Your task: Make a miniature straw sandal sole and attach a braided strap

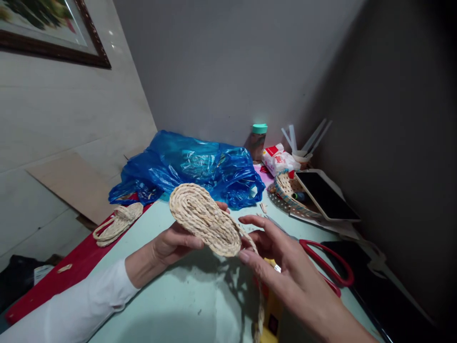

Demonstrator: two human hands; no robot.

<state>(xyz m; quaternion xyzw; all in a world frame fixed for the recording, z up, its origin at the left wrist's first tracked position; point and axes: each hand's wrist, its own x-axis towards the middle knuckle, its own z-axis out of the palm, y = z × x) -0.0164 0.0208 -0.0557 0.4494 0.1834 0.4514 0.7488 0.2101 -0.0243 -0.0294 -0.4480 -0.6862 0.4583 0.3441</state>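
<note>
My left hand [174,243] grips a flat oval mat of coiled braided straw [203,216] from below, thumb on its near edge, holding it tilted above the pale green table [178,305]. My right hand [282,267] is at the mat's right edge, fingers spread, thumb and forefinger close to the loose braid tail [259,305] that hangs down from the mat. Whether those fingers pinch the tail is unclear.
Red-handled scissors [328,267] lie right of my right hand. A coil of braid [117,223] rests on red cloth at left. Behind are a blue plastic bag [193,169], a green-lidded jar [257,140], a woven basket [289,190] and a tablet [326,195].
</note>
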